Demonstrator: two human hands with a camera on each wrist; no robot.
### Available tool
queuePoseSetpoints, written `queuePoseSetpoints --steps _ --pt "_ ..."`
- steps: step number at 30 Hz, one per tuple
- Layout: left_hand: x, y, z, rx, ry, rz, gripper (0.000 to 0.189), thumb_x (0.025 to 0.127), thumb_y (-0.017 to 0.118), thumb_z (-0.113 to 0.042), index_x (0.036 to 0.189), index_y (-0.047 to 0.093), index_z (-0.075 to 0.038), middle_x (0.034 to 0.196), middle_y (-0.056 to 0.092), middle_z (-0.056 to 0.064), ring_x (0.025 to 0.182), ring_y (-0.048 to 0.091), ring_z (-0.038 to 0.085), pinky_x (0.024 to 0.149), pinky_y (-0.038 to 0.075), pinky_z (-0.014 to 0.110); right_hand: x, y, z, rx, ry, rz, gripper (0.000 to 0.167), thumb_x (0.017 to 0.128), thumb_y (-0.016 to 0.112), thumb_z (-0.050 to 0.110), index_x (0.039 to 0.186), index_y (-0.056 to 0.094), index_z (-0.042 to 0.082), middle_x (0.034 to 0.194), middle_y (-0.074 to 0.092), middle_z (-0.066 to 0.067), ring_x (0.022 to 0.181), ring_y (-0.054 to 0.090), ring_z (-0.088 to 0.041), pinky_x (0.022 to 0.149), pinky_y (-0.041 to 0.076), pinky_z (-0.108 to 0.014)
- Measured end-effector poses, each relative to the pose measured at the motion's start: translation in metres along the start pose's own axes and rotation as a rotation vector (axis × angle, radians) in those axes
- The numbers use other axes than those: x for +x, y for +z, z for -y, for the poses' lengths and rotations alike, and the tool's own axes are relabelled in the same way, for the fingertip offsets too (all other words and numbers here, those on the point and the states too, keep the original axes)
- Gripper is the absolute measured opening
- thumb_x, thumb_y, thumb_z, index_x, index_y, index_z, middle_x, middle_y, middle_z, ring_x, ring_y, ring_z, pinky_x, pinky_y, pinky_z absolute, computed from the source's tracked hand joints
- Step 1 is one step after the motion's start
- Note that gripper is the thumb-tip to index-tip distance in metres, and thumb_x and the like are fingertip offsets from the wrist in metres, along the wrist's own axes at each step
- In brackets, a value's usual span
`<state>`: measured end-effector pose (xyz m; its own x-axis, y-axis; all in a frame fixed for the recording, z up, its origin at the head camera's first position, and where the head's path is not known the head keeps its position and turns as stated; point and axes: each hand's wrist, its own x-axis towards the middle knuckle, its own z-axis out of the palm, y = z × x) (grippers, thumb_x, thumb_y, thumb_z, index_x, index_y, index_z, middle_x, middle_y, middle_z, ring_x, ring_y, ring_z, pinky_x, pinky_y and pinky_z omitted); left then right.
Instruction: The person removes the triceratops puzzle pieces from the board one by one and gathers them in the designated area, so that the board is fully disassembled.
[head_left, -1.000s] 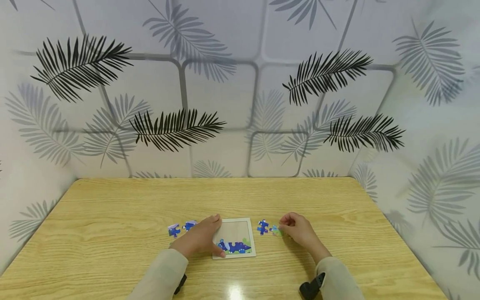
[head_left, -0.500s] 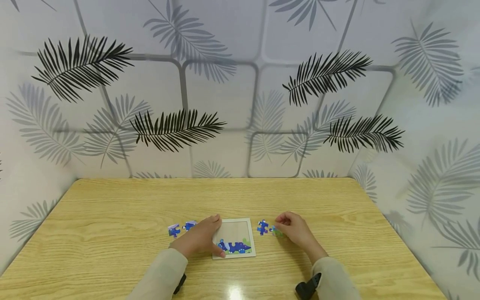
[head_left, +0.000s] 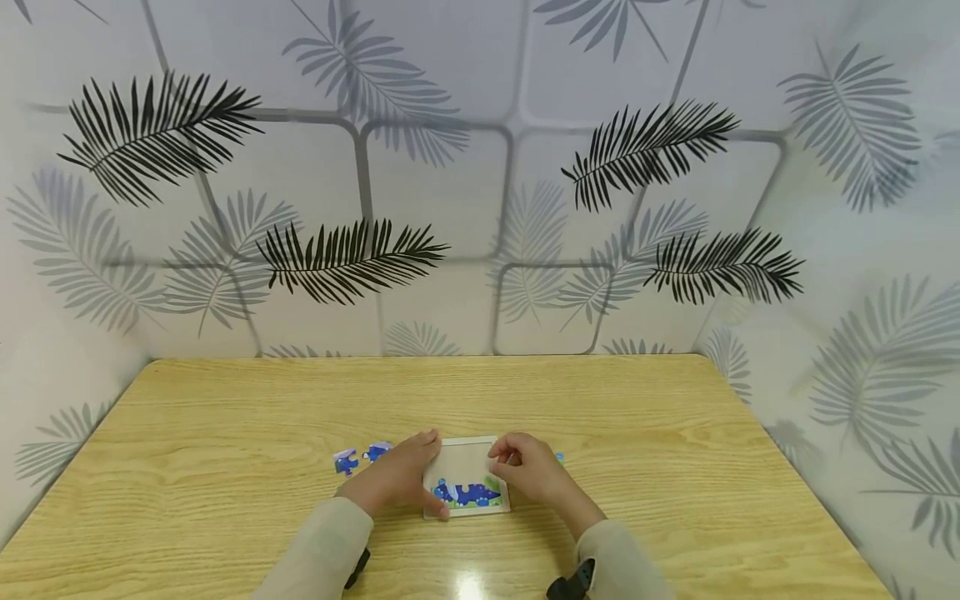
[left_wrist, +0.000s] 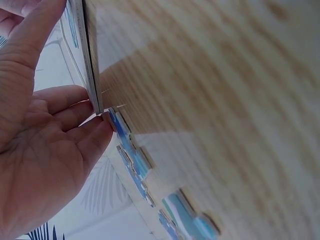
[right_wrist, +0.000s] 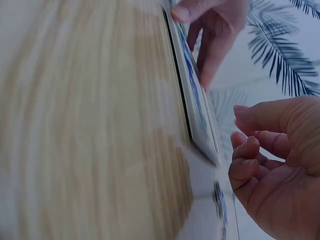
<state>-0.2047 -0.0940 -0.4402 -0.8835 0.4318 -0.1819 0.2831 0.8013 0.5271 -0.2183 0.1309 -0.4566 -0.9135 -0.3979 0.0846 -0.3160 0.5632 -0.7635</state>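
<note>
My left hand [head_left: 405, 473] spans the left side of a white-rimmed puzzle board [head_left: 468, 440], thumb at the near edge and fingers at the far edge, holding it flat on the table. Blue dinosaur pieces [head_left: 476, 494] fill the board's near strip; bare wood lies behind them. Over the board's right edge hovers my right hand [head_left: 531, 471], thumb and forefinger close together. In the right wrist view, the right hand [right_wrist: 280, 155] shows no piece plainly between its fingertips. Loose pieces [left_wrist: 130, 142] lie close by the left fingers.
Two purple-blue pieces [head_left: 347, 461] lie left of the board, partly beside the left hand. A bit of a light-blue piece [head_left: 560, 457] shows behind the right hand. The wooden table [head_left: 300, 400] reaches back to a leaf-patterned wall [head_left: 450, 300].
My right hand has moved left from the loose pieces on the right to above the board's right edge, covering the purple piece's earlier spot. The left hand has stayed on the board.
</note>
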Motion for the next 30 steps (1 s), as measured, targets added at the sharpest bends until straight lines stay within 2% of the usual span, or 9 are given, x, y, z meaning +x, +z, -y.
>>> queuePoseSetpoints --steps 7,14,21,30 --pt "-0.002 -0.002 -0.003 -0.001 -0.002 -0.002 0.104 0.063 0.087 -0.036 0.141 0.035 0.008 0.150 0.030 0.020 0.139 0.026 0.035 0.111 0.025 0.047 0.007 0.021 0.020 0.014 -0.030 0.118 0.008 0.086 0.065 0.005 0.094 0.064 0.003 0.077 0.052 0.002 0.063 0.045 -0.010 0.054 0.038 -0.020" --pt "-0.003 -0.002 -0.003 -0.013 0.017 -0.003 0.104 0.064 0.087 -0.035 0.141 0.034 0.009 0.150 0.028 0.021 0.139 0.025 0.036 0.110 0.026 0.047 0.009 0.036 0.033 0.044 -0.053 0.196 0.011 0.086 0.066 0.003 0.096 0.065 0.000 0.074 0.053 0.003 0.062 0.045 -0.006 0.056 0.040 -0.019" --pt "-0.004 -0.002 -0.002 -0.021 0.031 -0.008 0.104 0.063 0.088 -0.033 0.141 0.033 0.010 0.150 0.027 0.024 0.139 0.024 0.037 0.111 0.026 0.047 0.009 0.045 0.033 0.011 -0.055 0.205 0.016 0.081 0.068 -0.001 0.096 0.064 -0.002 0.070 0.052 0.005 0.060 0.044 -0.003 0.053 0.038 -0.017" --pt "-0.002 -0.002 -0.003 0.014 0.031 -0.011 0.104 0.063 0.088 -0.035 0.140 0.035 0.010 0.149 0.029 0.024 0.139 0.026 0.037 0.111 0.026 0.046 0.007 0.045 0.035 0.045 -0.023 0.214 0.017 0.080 0.069 -0.002 0.096 0.064 -0.002 0.068 0.051 0.005 0.057 0.043 -0.004 0.050 0.035 -0.016"
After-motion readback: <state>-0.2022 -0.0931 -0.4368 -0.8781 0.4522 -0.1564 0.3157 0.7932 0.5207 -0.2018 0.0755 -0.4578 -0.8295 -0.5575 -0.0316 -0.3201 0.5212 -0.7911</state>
